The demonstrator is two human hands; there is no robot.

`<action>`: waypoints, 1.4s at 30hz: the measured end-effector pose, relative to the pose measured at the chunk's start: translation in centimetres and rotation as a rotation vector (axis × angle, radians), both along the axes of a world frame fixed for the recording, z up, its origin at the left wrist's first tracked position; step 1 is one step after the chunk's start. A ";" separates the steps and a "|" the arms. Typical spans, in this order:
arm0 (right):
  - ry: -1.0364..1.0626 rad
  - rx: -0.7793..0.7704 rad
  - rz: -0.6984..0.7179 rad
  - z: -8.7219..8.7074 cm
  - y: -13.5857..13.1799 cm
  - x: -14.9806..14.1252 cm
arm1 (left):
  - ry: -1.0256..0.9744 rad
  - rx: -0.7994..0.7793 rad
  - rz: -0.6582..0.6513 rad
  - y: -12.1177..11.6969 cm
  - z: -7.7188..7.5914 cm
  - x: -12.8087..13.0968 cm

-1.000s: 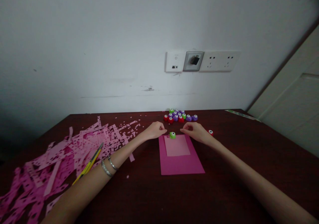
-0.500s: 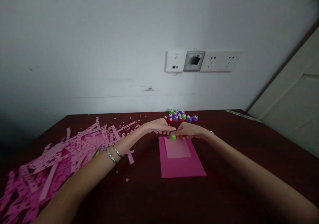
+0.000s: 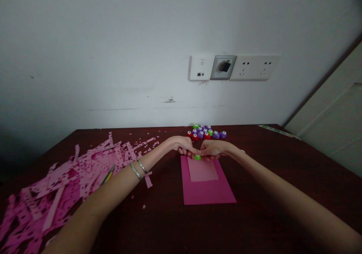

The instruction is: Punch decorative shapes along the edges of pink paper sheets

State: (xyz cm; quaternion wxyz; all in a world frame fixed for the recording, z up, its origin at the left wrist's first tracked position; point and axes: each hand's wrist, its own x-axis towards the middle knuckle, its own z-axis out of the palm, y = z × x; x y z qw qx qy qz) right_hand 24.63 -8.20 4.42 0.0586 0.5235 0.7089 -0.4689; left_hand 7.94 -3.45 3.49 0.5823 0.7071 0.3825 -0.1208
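Note:
A small green craft punch [image 3: 197, 157] sits at the far edge of a light pink sheet [image 3: 203, 171], partly hidden by my fingers. Both thumbs meet on top of it. My left hand [image 3: 185, 145] is closed around its left side, fingers curled under. From the right, my right hand [image 3: 212, 149] is closed on the same punch, its fingers bent at the paper's edge. The light sheet lies over a larger magenta sheet [image 3: 207, 194] on the dark table.
Several red, purple and green craft punches [image 3: 206, 132] are clustered by the wall behind my hands. A heap of punched pink paper strips [image 3: 82, 175] covers the left side, with scissors [image 3: 108, 175] in it. A ruler-like strip [image 3: 278, 132] lies far right.
My left hand has moved in so its thumb now joins the right one on top of the green punch, covering more of it. The view has shifted slightly.

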 end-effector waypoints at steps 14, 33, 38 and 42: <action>0.055 0.245 -0.071 -0.8 -1.4 0.0 | 0.002 0.478 0.048 -2.7 1.0 -0.3; 0.131 0.659 0.020 -1.7 -2.7 1.6 | 0.142 1.426 -0.141 -17.2 -2.4 -1.2; 0.157 0.692 0.064 -2.2 -2.7 1.3 | 0.156 1.409 -0.165 -17.3 -2.2 -1.0; 0.212 0.704 0.032 -1.9 -2.6 1.4 | 0.157 1.423 -0.158 -17.5 -2.4 -0.9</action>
